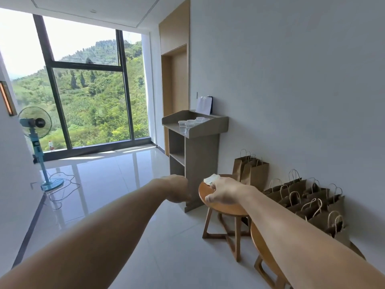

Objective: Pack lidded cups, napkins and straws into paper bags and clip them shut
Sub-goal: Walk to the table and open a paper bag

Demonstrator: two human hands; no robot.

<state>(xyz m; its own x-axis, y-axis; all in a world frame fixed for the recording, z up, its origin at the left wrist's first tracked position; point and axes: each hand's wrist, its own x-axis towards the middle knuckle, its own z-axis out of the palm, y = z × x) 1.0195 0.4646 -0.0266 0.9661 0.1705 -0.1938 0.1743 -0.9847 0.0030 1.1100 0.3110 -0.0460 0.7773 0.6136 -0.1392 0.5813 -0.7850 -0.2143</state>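
Several clear lidded cups (190, 123) stand on top of a grey lectern-like stand (195, 151) against the wall. White napkins (211, 178) lie on a round wooden stool (210, 202). My right hand (226, 191) reaches over the stool with its fingertips at the napkins; whether it grips them is hidden. My left hand (179, 189) hangs to the left of the stool with fingers curled downward, and nothing shows in it. Several brown paper bags (308, 202) with twine handles stand on the floor along the wall. Two more bags (251, 171) stand beside the stand.
A second wooden stool (264, 253) sits nearer me under my right forearm. A white bag (203, 105) leans on the wall behind the cups. A blue standing fan (36, 138) with a loose cord is at the left by the window.
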